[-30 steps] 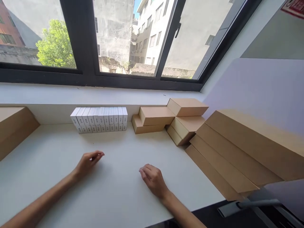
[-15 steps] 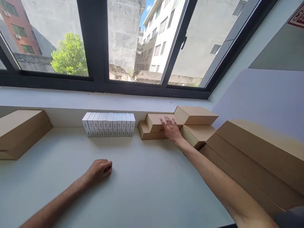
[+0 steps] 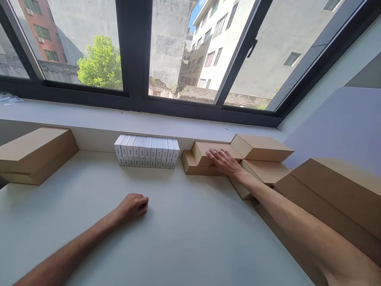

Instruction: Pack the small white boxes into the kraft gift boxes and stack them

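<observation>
My right hand (image 3: 224, 160) lies palm down on a brown cardboard box (image 3: 205, 154), fingers stretched over its top and front edge. That box rests on a lower cardboard box (image 3: 190, 167). Further right, more cardboard boxes (image 3: 264, 148) are stacked, partly hidden behind my right forearm. My left hand (image 3: 132, 206) rests on the white table (image 3: 166, 238) with its fingers curled in, and nothing shows in it. Beyond it, two layers of small white boxes (image 3: 147, 151) stand in a tight row against the back ledge.
At the far left lie stacked cardboard boxes (image 3: 35, 155). Large cardboard boxes (image 3: 336, 198) line the right side. Behind the table run a white sill (image 3: 178, 122) and a dark-framed window (image 3: 137, 99). Clear plastic (image 3: 10, 98) lies on the sill's left end.
The view has turned left, so everything sits further right in it. My right hand's fingers are closer together on the same box. My left hand stays curled on the table.
</observation>
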A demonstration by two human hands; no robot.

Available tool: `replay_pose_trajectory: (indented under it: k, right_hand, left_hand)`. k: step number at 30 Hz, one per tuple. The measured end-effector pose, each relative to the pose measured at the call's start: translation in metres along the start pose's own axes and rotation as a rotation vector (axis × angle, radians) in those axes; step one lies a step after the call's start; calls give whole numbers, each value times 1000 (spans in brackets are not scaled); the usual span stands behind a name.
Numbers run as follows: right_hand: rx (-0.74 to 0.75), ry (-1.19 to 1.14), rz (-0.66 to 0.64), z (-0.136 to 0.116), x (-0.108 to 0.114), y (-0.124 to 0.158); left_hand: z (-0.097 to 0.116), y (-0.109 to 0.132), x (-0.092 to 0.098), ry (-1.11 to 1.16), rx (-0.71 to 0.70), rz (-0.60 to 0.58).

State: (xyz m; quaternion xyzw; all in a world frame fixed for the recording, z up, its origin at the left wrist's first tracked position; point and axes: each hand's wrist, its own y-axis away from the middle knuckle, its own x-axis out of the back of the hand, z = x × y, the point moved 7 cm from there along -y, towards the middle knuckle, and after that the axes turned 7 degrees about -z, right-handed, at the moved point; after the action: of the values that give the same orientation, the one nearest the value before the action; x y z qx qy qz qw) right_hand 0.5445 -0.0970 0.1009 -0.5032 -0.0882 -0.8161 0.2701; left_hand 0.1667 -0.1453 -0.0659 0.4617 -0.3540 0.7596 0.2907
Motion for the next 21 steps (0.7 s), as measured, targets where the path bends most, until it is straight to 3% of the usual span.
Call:
replay_pose_trajectory:
  k: [3,8,13,15,17,21]
  right_hand:
    - [47,21,48,-7,0,-1]
    - [-18,50,224,-15,4,-5]
    - [-7,71,420,-36,41,11]
    - [27,60,494,-68,66,25]
    - [105,19,551,-116,92,40]
    - [296,-103,535,-229,129,58]
  left_hand:
    - [2,-1,3,-1,-12,17]
    - [4,-1,6,-9,-37,47]
    - [5,-1,7,8,-59,83]
    - [6,-1,12,53,-68,104]
    - [6,-1,21,147,-20,154]
    - [-1,11,35,529,281,233]
